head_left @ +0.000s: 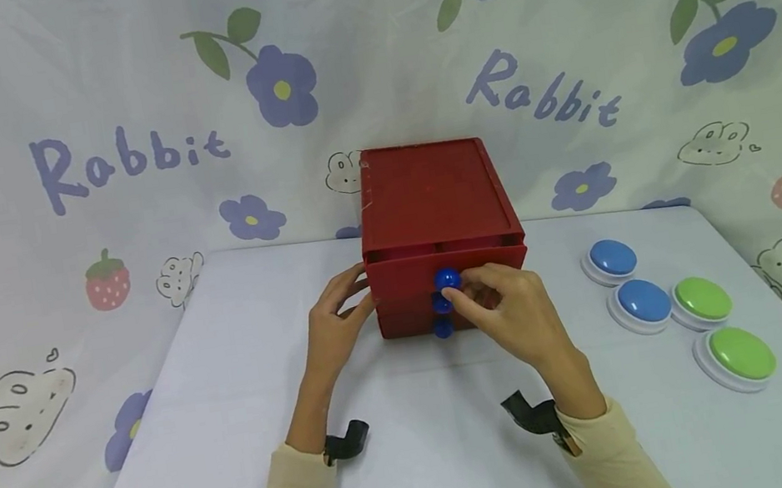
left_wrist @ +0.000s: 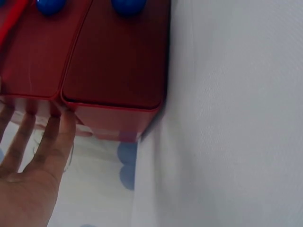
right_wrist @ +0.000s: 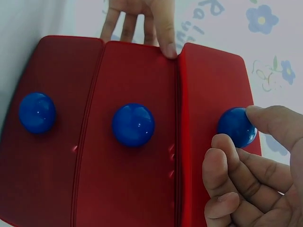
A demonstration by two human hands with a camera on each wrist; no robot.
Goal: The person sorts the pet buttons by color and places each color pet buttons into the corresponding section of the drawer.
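A red three-drawer box (head_left: 432, 191) stands on the white table, a round blue knob on each drawer front. The top drawer (head_left: 407, 277) juts slightly forward, leaving a gap under the box's top. In the right wrist view my right hand (right_wrist: 258, 179) pinches the top drawer's blue knob (right_wrist: 235, 126) between thumb and fingers. The middle knob (right_wrist: 133, 125) and bottom knob (right_wrist: 37, 113) are untouched. My left hand (head_left: 331, 325) rests its extended fingers against the box's left side, as the left wrist view also shows. The drawer's inside is hidden.
Right of the box lie two blue push buttons (head_left: 613, 256) and two green push buttons (head_left: 743, 353) with white bases. Behind the table (head_left: 423, 458) hangs a patterned white cloth (head_left: 361, 46), close to the box's back.
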